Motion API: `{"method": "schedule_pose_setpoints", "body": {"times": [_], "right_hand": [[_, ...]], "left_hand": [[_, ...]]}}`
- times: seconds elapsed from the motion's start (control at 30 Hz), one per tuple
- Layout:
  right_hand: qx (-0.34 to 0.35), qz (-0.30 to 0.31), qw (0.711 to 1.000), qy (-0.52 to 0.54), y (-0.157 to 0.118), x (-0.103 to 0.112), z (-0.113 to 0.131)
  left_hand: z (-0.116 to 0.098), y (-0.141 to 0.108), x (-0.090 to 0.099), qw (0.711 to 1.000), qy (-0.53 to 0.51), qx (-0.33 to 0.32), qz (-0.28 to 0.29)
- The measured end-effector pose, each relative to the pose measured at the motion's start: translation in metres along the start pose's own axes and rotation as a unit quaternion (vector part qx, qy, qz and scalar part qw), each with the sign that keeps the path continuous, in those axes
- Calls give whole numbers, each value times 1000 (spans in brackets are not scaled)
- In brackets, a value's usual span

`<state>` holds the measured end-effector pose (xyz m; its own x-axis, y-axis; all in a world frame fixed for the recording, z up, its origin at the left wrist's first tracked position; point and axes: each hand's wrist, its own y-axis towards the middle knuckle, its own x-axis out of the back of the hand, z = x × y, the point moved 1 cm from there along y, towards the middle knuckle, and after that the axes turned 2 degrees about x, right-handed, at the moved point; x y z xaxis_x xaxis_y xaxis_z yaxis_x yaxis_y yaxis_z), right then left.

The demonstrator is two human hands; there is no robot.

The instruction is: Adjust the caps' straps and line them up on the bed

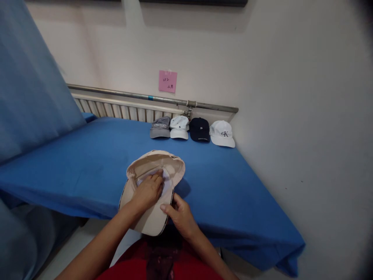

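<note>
A cream baseball cap [154, 217] is held up at the near side of the bed-like table, its hollow inside facing me and its brim pointing down toward me. My right hand [182, 217] grips the right edge of the brim, thumb on the near face and fingers behind. Inside the crown, my left hand [148, 190] has bent fingers pressed together against a whitish inner sheet or lining [167, 181]. Whether those fingertips pinch anything is hidden.
Along the back stand a grey cap [160, 131], a white spotted cap [179, 132], a black cap [199, 134] and a white cap with letters [223, 138]. Blue cloth [87, 163] covers the table. Behind are a radiator [116, 111], pipe [122, 93] and wall; a blue curtain [32, 77] hangs left.
</note>
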<state>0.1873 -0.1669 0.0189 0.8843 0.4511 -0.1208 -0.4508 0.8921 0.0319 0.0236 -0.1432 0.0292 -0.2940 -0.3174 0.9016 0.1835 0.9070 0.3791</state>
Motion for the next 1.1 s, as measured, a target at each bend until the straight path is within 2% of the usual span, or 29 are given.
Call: {"method": "schedule_pose_setpoints", "body": {"times": [0.6,1.1], "right_hand": [[-24,-5,1000,-3,-1,-1,3],[-20,1,1000,-2,-1,-1,4]], "left_hand": [[-2,0,6,999,3,13,30],[0,-2,2,999,5,32,18]]}}
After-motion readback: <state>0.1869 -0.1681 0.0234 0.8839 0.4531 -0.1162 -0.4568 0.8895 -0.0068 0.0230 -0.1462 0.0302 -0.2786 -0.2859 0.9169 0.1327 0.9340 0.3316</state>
